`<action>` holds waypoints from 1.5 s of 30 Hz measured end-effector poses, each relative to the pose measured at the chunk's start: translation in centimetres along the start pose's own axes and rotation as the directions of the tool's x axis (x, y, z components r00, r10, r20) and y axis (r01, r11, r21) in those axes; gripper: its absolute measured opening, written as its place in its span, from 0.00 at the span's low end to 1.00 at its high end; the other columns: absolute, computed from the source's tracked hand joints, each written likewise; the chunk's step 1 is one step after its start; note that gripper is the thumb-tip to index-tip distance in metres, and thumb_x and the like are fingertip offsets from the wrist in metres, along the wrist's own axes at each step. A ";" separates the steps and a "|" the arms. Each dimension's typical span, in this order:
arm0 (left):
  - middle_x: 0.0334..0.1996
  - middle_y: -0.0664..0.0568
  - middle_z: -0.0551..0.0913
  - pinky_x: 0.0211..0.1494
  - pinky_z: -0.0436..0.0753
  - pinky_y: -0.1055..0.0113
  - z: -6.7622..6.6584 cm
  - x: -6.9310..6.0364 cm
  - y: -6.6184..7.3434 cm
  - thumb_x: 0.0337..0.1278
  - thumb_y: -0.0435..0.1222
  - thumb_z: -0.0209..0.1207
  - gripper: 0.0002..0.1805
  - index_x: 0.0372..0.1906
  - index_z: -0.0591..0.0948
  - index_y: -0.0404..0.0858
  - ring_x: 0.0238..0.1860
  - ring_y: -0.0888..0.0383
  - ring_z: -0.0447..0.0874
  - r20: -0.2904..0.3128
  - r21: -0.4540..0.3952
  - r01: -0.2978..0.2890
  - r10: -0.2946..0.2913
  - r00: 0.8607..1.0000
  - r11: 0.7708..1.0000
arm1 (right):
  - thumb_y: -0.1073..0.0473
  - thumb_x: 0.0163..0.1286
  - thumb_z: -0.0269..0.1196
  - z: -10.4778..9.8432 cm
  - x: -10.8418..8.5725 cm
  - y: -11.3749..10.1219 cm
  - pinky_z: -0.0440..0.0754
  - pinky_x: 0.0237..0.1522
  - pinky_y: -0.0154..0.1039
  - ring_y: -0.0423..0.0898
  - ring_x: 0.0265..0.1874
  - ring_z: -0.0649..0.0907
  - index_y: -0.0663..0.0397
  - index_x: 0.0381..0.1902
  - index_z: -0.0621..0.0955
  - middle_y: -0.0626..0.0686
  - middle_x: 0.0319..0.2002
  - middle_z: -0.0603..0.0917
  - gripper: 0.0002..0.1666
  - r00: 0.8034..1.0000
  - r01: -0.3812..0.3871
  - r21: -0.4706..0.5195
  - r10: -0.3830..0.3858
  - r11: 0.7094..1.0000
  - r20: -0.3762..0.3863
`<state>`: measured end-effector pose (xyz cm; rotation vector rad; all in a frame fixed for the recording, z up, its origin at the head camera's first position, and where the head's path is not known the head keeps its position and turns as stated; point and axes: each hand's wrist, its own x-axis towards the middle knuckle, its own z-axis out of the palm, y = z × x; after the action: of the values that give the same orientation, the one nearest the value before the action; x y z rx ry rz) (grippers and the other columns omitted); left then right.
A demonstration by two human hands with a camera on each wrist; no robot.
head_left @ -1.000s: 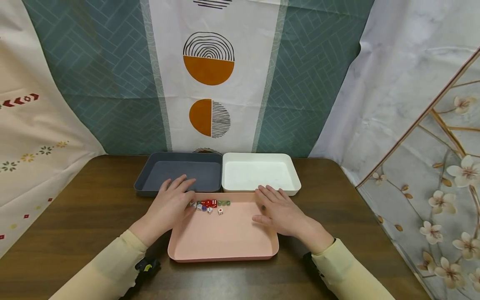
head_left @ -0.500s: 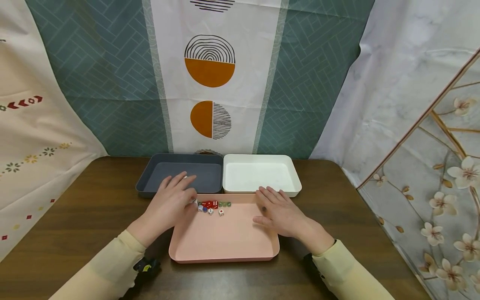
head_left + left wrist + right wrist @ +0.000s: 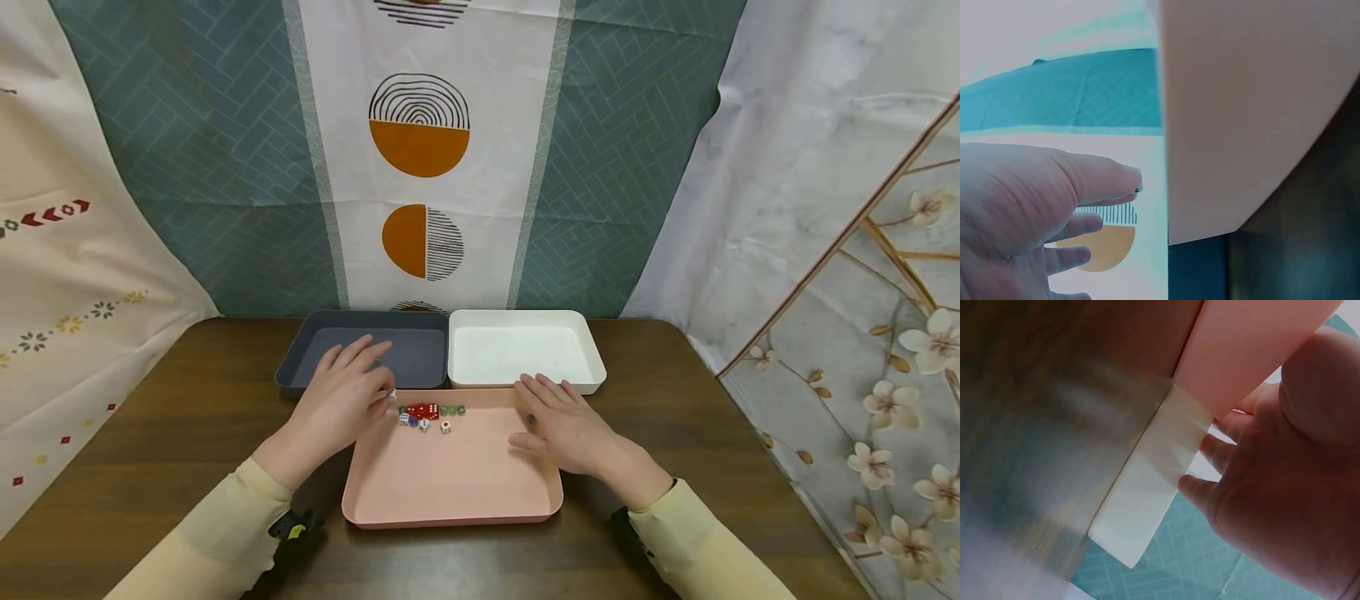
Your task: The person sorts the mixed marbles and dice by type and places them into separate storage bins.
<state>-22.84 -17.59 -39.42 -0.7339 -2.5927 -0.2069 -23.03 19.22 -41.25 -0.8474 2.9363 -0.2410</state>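
In the head view my left hand pinches a small white die between thumb and index finger, above the far left corner of the pink tray. The left wrist view shows the same die at the fingertips, mostly covered; the other fingers are spread. Below it in the tray lie red dice, white dice, a small blue piece and round green pieces. My right hand, fingers extended, is over the tray's right side, its fingertips near the white tray.
A dark blue-grey tray stands behind the pink one on the left, side by side with the white tray. All three sit on a brown wooden table. Patterned cloth hangs behind the table and along its sides.
My left hand has risen slightly from the pink tray's far left corner, and the white die has come up with it. The right hand stays in place. The view has shifted a little.
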 end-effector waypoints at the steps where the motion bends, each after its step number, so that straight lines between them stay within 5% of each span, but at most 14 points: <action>1: 0.72 0.35 0.81 0.75 0.67 0.25 0.0 0.1 0.0 0.55 0.32 0.83 0.11 0.36 0.90 0.44 0.78 0.30 0.70 -0.001 -0.001 0.002 -0.002 1.000 1.000 | 0.35 0.84 0.62 0.0 0.0 0.0 0.50 0.85 0.66 0.61 0.88 0.56 0.58 0.89 0.61 0.60 0.88 0.59 0.51 1.000 0.002 0.005 -0.002 1.000 0.000; 16: 0.73 0.33 0.79 0.77 0.66 0.26 -0.7 2.7 -1.8 0.61 0.35 0.80 0.07 0.40 0.91 0.42 0.78 0.29 0.69 0.030 0.004 0.059 -0.059 0.998 0.998 | 0.34 0.83 0.62 0.2 0.0 0.2 0.50 0.85 0.66 0.60 0.88 0.55 0.58 0.89 0.61 0.60 0.88 0.58 0.51 1.000 0.006 0.000 -0.006 1.000 0.000; 32: 0.73 0.32 0.78 0.76 0.68 0.26 1.2 5.2 -4.9 0.66 0.35 0.77 0.06 0.42 0.91 0.40 0.77 0.30 0.70 0.113 -0.005 0.104 -0.103 0.988 0.995 | 0.35 0.84 0.62 0.1 0.0 0.2 0.50 0.85 0.66 0.61 0.88 0.55 0.59 0.89 0.60 0.60 0.88 0.58 0.51 1.000 0.017 -0.001 -0.017 1.000 -0.003; 45: 0.74 0.31 0.77 0.77 0.67 0.26 3.4 6.9 -6.1 0.66 0.36 0.77 0.08 0.46 0.91 0.40 0.77 0.30 0.69 0.254 0.027 0.184 -0.185 0.949 0.983 | 0.35 0.84 0.62 0.1 -0.1 0.1 0.50 0.85 0.66 0.61 0.87 0.56 0.59 0.89 0.61 0.60 0.88 0.59 0.51 1.000 0.025 0.007 -0.024 1.000 -0.014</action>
<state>-32.59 -18.66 -39.46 -0.5461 -2.9102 -0.1740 -23.03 19.35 -41.37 -0.8849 2.9376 -0.2603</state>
